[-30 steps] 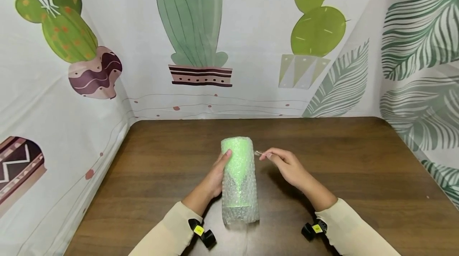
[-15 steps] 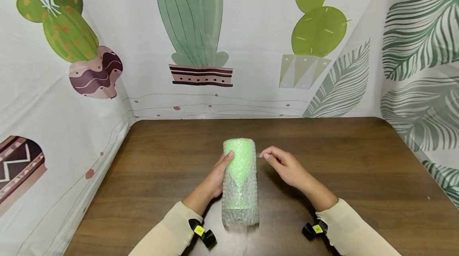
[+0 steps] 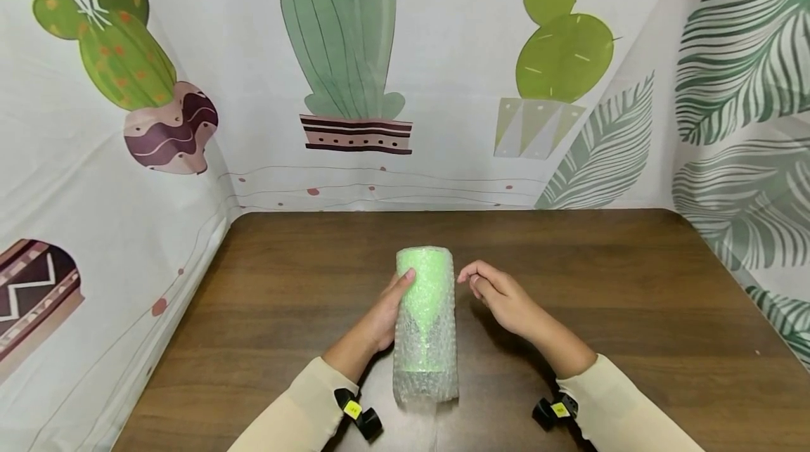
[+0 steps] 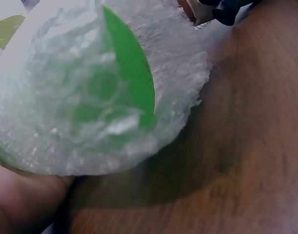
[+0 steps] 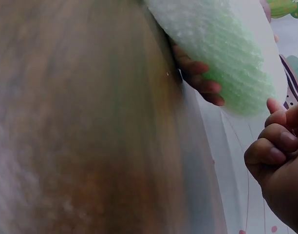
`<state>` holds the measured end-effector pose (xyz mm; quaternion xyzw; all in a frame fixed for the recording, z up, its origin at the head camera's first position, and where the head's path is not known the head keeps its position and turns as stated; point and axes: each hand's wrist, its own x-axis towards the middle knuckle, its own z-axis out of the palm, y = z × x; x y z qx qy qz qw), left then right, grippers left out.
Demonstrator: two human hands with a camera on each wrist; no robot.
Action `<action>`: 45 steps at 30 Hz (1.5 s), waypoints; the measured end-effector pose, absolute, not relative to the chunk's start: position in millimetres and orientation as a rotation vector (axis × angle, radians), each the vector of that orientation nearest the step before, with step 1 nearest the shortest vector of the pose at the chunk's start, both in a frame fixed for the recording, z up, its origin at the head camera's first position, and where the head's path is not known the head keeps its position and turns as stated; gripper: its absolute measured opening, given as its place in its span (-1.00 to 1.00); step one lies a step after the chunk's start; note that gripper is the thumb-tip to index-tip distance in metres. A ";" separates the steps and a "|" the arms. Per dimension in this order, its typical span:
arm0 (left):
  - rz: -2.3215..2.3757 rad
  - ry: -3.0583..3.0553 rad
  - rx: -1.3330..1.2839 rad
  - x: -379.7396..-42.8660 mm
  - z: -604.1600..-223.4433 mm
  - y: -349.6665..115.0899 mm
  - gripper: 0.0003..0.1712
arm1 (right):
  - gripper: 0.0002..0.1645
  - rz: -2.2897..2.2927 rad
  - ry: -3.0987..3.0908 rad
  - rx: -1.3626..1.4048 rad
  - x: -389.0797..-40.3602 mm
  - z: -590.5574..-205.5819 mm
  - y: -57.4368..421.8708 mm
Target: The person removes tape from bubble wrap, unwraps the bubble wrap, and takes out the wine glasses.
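Observation:
A green cylinder [image 3: 425,297] wrapped in bubble wrap [image 3: 426,385] stands in front of me in the head view, leaning slightly. My left hand [image 3: 384,315] grips its left side, with the thumb across the front. In the left wrist view, the bright green edge [image 4: 137,73] shows through the loose, open end of the wrap. Close to the upper right side of the bundle is my right hand [image 3: 503,295], its fingers curled. Several fingers of the right hand [image 5: 280,151] are bent in the right wrist view. Whether anything thin is between its fingertips I cannot tell.
The brown wooden table [image 3: 304,262] extends to both sides and behind the bundle. A white cloth [image 3: 455,178] printed with cacti and leaves hangs at the back and sides. Black cameras, such as the right one [image 3: 552,410], are strapped to both wrists.
The right fingers pinched a thin clear strip at the bundle's side; that strip is no longer visible and the fingertips look less tightly together. The bundle shifted slightly right and down in view.

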<state>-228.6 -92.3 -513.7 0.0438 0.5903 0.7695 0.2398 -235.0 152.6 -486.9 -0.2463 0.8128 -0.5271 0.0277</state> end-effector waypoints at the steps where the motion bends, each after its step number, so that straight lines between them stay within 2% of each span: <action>1: 2.099 1.622 0.134 -228.4 -513.8 -92.4 -0.11 | -0.74 -1.619 2.524 -0.743 -234.5 -486.4 152.2; 8: 2.068 1.606 0.178 -227.8 -515.2 -93.0 -0.16 | -0.89 -1.593 2.580 -0.744 -233.1 -486.1 149.4; 23: 2.075 1.569 0.252 -229.4 -512.6 -89.6 -0.16 | -0.74 -1.591 2.640 -0.743 -235.4 -485.8 153.2; 33: 2.148 1.617 0.172 -229.3 -507.3 -88.0 -0.21 | -0.68 -1.587 2.695 -0.702 -233.7 -478.9 150.3; 45: 2.146 1.640 0.144 -230.8 -513.8 -88.1 -0.13 | -0.53 -1.773 2.629 -0.680 -236.7 -487.2 153.0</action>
